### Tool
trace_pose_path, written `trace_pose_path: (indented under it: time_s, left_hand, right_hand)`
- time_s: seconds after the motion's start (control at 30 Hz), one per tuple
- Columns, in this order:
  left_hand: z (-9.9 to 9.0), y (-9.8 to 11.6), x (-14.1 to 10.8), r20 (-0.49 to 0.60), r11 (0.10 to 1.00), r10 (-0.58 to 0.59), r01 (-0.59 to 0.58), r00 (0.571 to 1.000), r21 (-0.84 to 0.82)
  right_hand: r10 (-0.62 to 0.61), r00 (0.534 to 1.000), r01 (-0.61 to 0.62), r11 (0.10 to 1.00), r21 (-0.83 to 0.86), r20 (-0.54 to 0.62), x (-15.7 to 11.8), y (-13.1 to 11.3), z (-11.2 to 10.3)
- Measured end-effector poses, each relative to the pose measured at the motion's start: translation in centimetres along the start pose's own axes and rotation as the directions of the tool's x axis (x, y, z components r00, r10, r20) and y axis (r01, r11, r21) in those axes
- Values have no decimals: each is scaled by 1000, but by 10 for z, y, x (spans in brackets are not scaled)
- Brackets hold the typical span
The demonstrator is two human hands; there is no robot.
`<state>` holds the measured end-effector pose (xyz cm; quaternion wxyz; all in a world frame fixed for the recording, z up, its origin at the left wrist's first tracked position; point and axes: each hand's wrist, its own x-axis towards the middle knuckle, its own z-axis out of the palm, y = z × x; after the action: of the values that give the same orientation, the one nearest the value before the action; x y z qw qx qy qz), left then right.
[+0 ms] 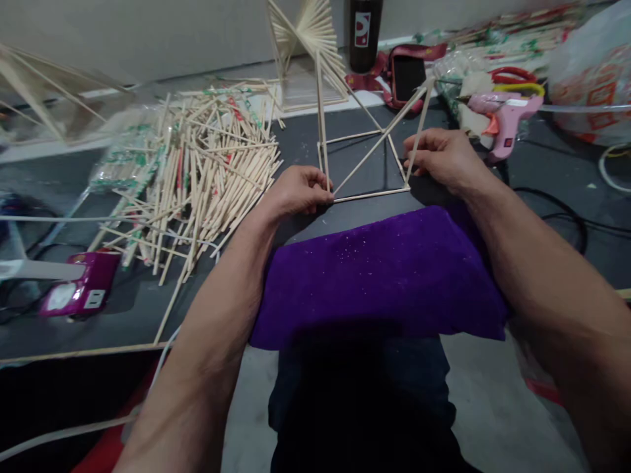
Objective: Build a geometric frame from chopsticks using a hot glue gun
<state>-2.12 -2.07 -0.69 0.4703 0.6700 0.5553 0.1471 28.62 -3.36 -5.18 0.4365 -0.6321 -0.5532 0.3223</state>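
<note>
A frame of thin wooden sticks (367,196) stands on the dark table, with a four-sided base and slanting sticks rising from its corners. My left hand (304,189) pinches its near left corner between thumb and fingers. At the frame's right side is my right hand (438,156), fingers curled close to a slanting stick near the right corner; whether they grip it is hard to make out. In front of the frame a purple cloth (379,276) lies over the table edge, sprinkled with small pale specks.
Left of the frame lies a big heap of loose sticks (211,171). Behind stand a finished-looking twisted stick model (315,33) and a dark bottle (363,39). A pink glue gun (507,118) rests at right, near a plastic bag (594,79). A purple device (81,286) sits at left.
</note>
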Motion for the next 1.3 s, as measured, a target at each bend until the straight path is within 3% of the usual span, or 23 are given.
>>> trace_pose_path:
  time_s: [0.1,0.2,0.33,0.53,0.7,1.07,1.3]
  left_hand:
    - [-2,1,1,-26,999,-35,36,999,31]
    - [-4,0,2,-26,998,-53,54,998,27]
    - [-3,-3,2,-31,999,-33,34,999,37]
    - [-2,-4,3,-44,999,-44,45,998,30]
    - [-2,-2,5,-40,997,-63,65,997,42]
    - [1,-4,1,-32,997,-25,27,999,66]
    - [-4,-6,-2,-76,995,-5,-3,997,-100]
  right_hand:
    - [76,989,-66,994,-81,127,-1,-7,-24]
    - [161,935,-102,976,-195,315,-1,-10,-44]
    - [139,894,-30,967,-254,425,-2,-7,-45]
    - [18,899,98,966,-241,437,0,1,-27]
    - [13,893,144,939,-313,450,3,5,-28]
    - [29,890,108,956,-271,456,-1,6,-29]
    - [2,896,97,975,-201,443,-10,-4,-26]
